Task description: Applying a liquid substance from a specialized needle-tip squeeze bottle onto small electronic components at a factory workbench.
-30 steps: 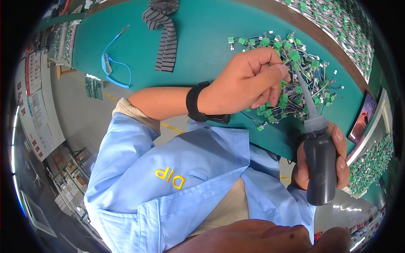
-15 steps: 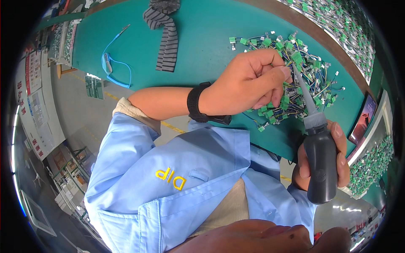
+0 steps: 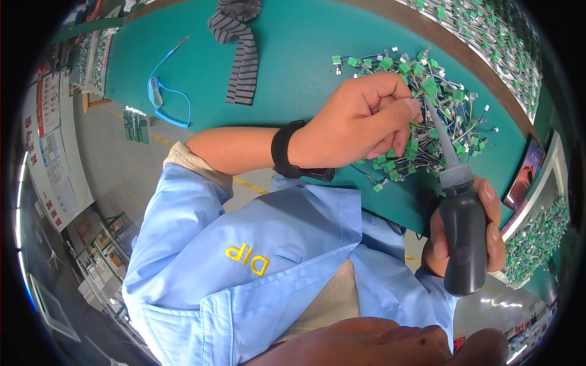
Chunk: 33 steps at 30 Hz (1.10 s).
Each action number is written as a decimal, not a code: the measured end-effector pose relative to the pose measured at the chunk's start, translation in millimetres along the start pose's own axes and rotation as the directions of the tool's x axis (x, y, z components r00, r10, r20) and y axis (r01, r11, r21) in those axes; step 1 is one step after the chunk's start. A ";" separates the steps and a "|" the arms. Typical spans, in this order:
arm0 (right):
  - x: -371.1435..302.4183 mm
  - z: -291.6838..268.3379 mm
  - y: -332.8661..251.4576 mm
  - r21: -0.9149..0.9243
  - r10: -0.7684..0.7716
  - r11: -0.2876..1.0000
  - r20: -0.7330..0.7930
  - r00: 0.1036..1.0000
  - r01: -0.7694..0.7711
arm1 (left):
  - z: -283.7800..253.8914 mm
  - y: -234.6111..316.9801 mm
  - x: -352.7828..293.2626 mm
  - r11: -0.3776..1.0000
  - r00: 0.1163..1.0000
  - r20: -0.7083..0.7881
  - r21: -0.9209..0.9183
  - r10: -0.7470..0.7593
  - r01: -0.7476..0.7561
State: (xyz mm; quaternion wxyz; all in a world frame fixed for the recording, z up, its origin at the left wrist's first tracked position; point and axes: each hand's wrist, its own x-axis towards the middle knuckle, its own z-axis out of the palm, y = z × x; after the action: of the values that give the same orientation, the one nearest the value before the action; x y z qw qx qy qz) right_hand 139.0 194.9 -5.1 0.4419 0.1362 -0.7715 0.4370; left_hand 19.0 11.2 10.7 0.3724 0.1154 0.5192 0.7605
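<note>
My left hand (image 3: 366, 119), with a black watch on its wrist, is closed in a pinch above a loose pile of wired circuit boards (image 3: 409, 161). At its fingertips is a small green circuit board (image 3: 430, 86), standing out slightly larger than those behind; the grip itself is partly hidden by the fingers. Wrapped round a black squeeze bottle (image 3: 465, 244) is my right hand (image 3: 493, 219), lower right. The bottle stands upright in it, and its long grey tapered nozzle (image 3: 444, 134) points up to just below the green board. Whether the tip touches the board, I cannot tell.
On the green tabletop (image 3: 293, 61) lie a blue wrist strap with a clip (image 3: 156, 97) and a striped grey sleeve (image 3: 242, 70). A phone (image 3: 526, 171) rests at the right edge. Trays of similar boards (image 3: 488, 43) stand at the far right and lower right (image 3: 537, 241).
</note>
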 end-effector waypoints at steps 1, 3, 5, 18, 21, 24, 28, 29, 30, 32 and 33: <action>-0.8 -0.2 1.7 0.005 -0.011 1.000 -0.006 1.000 0.011 | 0.2 0.2 0.1 1.000 1.000 0.001 -0.005 -0.008 0.008; -0.8 -0.7 2.6 0.011 -0.022 1.000 -0.013 1.000 0.022 | 0.2 -0.2 -0.3 1.000 1.000 -0.002 -0.004 -0.006 0.006; 0.8 -2.9 1.3 0.020 -0.019 1.000 0.022 1.000 0.019 | 0.1 -0.9 -0.4 1.000 1.000 -0.007 -0.002 -0.002 0.002; 0.6 -5.4 0.8 0.019 -0.011 1.000 0.040 0.999 0.011 | 0.6 -0.8 0.0 1.000 1.000 -0.022 -0.013 -0.005 0.005; 0.5 -5.0 1.1 0.016 -0.012 1.000 0.037 0.999 0.012 | 0.5 -0.6 -0.2 1.000 1.000 -0.019 -0.014 -0.005 0.004; 2.3 -4.6 -1.6 0.004 0.005 1.000 0.045 0.999 -0.005 | 0.4 1.1 -0.3 1.000 1.000 -0.017 -0.015 -0.013 0.012; 0.2 -8.5 -3.9 -0.017 0.039 0.999 0.073 0.997 -0.038 | 0.2 0.9 -0.3 1.000 1.000 -0.012 -0.019 -0.011 0.011; -2.3 -10.6 -2.8 -0.016 0.038 0.999 0.086 0.996 -0.037 | 0.2 0.7 -0.3 1.000 1.000 -0.010 -0.021 -0.008 0.008; -3.3 -11.6 -2.4 -0.015 0.037 0.999 0.099 0.994 -0.035 | 0.1 0.6 -0.3 1.000 1.000 -0.009 -0.020 -0.008 0.008; 0.9 -10.3 -3.3 -0.023 0.039 0.999 0.097 0.995 -0.037 | -0.4 0.2 0.1 1.000 1.000 -0.009 -0.023 -0.008 0.008; 3.7 -9.3 -3.8 -0.031 0.042 0.999 0.096 0.994 -0.039 | -0.5 0.0 0.3 1.000 1.000 -0.009 -0.025 -0.008 0.008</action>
State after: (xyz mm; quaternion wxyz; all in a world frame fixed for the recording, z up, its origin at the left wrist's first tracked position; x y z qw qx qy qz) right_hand 144.4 200.8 2.0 0.3971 0.1350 -0.8009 0.4274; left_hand 18.6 11.1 10.5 0.3743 0.1052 0.5121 0.7659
